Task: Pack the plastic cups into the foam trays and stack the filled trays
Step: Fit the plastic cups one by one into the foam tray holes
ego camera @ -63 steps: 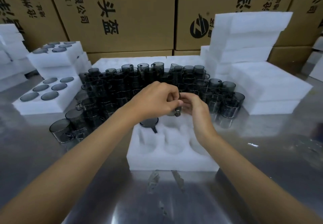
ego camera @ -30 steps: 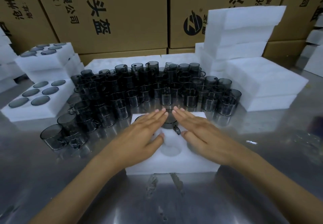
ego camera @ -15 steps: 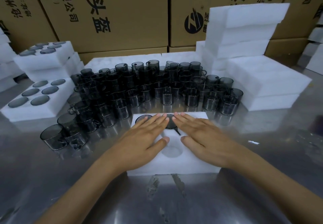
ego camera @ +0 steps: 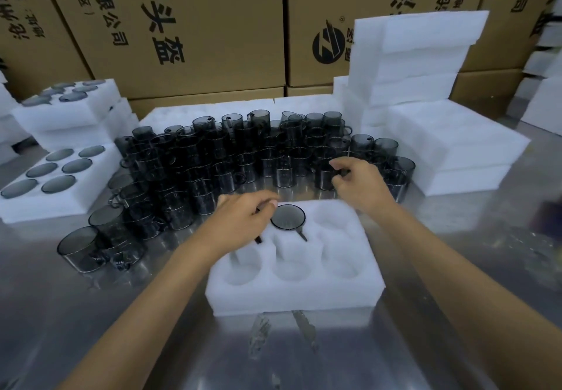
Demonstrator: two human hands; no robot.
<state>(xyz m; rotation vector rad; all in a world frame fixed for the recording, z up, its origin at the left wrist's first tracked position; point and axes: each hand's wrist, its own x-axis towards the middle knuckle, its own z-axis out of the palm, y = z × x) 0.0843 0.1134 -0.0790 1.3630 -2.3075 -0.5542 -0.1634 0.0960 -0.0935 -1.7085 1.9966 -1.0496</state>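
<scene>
**Cups going into a foam tray on a steel bench**

Brown cardboard cartons [ego camera: 213, 24] with printed characters are lining the back of a shiny metal table [ego camera: 121, 329]. Close in front of the person, a white foam tray [ego camera: 292, 295] is sitting with six round pockets. One dark see-through cup [ego camera: 287, 217] is sitting in the far middle pocket, its handle pointing toward the person; the far left pocket is lying under the left hand, so I cannot tell what it is holding.

The left hand [ego camera: 240, 222] is hovering over that far left corner with its fingers loosely curled and the thumb tip just beside the seated cup's rim; whether it is pinching anything is unclear. The right hand [ego camera: 360, 184] is reaching past the tray's far right corner, thumb and fingers narrowly parted around a cup [ego camera: 325, 177] at the front edge of the crowd of loose cups [ego camera: 213, 158]; I cannot tell whether the fingers are already closing on it.

Beyond both hands, the loose cups are standing packed together. Left of the left hand, filled trays [ego camera: 57, 177] are lying on the table and in a low stack. Right of the right hand, empty foam trays [ego camera: 425, 64] are piled high.
</scene>
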